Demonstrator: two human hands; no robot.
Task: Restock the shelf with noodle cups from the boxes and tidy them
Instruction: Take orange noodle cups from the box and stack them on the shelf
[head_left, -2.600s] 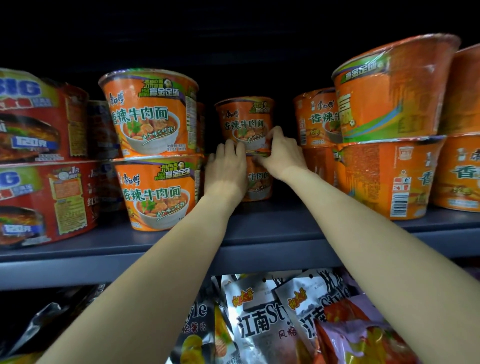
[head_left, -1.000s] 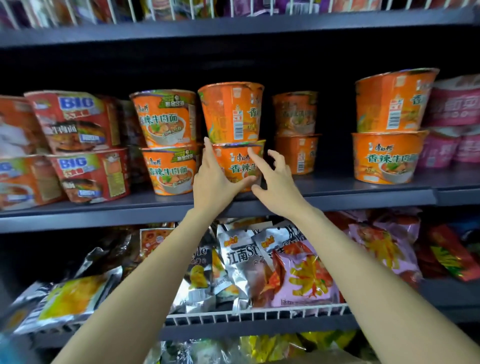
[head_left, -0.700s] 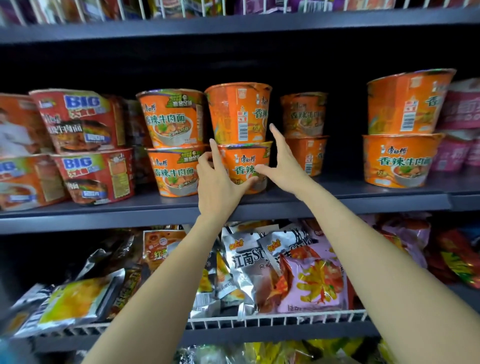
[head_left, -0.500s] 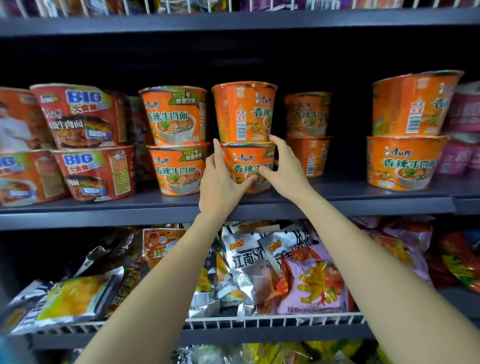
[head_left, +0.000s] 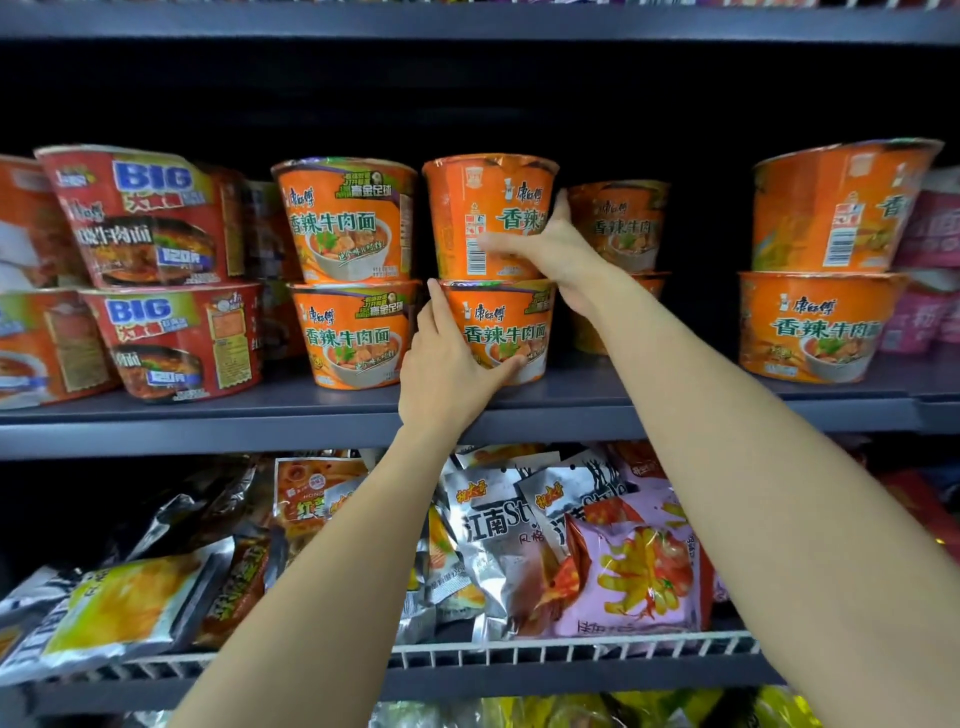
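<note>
Two orange noodle cups stand stacked at the middle of the grey shelf (head_left: 675, 410). My left hand (head_left: 449, 364) grips the lower cup (head_left: 511, 330) from its left side, thumb across the front base. My right hand (head_left: 556, 249) grips the upper cup (head_left: 483, 208) from the right, thumb across its front; this cup's barcode side is turned partly forward. Another orange stack (head_left: 350, 270) stands just to the left, label forward.
Red "BIG" cups (head_left: 156, 270) fill the shelf's left. More orange cups stand behind (head_left: 618, 228) and at the right (head_left: 826, 270), with pink cups (head_left: 930, 270) beyond. Snack bags (head_left: 571, 551) lie in the wire-fronted shelf below.
My right hand has risen from the lower cup to the upper cup's right side. The upper cup has turned, showing more of its label. My left hand stays on the lower cup.
</note>
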